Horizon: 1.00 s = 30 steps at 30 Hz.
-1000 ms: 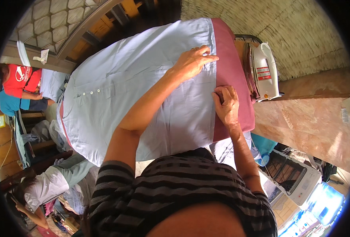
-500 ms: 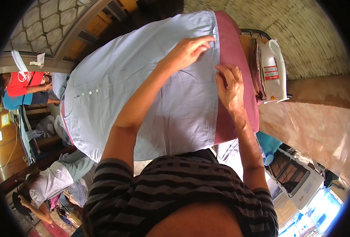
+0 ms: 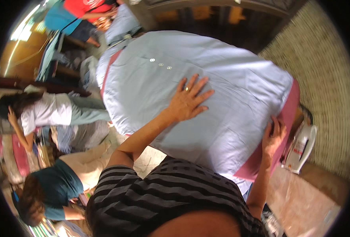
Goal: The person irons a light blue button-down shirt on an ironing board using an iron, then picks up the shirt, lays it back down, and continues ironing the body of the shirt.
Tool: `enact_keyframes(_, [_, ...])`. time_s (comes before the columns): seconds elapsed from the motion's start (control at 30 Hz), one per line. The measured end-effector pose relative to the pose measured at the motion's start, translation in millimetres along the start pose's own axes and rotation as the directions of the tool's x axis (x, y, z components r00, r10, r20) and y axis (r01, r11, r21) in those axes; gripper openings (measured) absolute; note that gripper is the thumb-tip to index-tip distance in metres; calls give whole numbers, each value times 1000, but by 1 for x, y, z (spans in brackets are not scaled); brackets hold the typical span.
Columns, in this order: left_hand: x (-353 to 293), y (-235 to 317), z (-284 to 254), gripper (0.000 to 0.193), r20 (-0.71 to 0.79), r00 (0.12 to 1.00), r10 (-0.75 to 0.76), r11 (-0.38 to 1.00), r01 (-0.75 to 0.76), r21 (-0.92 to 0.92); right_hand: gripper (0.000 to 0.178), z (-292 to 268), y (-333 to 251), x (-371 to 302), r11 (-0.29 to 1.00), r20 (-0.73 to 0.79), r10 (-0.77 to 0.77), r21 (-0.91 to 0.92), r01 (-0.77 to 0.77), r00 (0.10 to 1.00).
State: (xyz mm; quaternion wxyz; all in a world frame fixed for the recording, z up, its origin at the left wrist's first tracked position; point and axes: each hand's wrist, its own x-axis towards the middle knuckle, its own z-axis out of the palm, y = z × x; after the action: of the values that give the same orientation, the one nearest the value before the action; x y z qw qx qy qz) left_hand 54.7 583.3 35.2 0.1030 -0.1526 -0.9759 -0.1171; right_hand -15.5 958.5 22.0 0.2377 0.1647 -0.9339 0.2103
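A light blue garment (image 3: 222, 130) is spread over a padded dark red ironing board (image 3: 291, 96), with some creases across it. Several small pale buttons (image 3: 160, 64) show toward its far left. My left hand (image 3: 189, 100) lies flat on the middle of the cloth, fingers spread, a ring on one finger. At the garment's right-hand hem, my right hand (image 3: 275, 136) has bent fingers closed on the edge of the cloth; the thumb is partly hidden. A white iron (image 3: 301, 148) stands just right of my right hand, beyond the board's end.
Two people (image 3: 70, 108) (image 3: 54, 189) are at the left, one in a white top, one in dark green. Another person in red (image 3: 88, 10) is at the far left. A woven wall (image 3: 317, 87) rises on the right, above a brownish surface (image 3: 301, 197).
My view has turned toward the left. My left hand has moved from near the hem to the garment's middle and flattened out. My right hand stays near the hem.
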Motion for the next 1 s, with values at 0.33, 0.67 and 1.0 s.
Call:
enact_keyframes(0.33, [-162,-154,-51,63,-187,746,-639,729,665,160,29,3,3,-2,998,60,-44,-51,47,997])
enact_keyframes(0.67, [-90,-285,-60,52,-396,696,-599,782,615,-102,27,8,13,-5,993,55,-57,-99,62,997])
enact_keyframes(1.0, [40,-316,-59,79,25,730,-683,696,660,-283,26,8,12,-8,998,86,31,-65,-26,996])
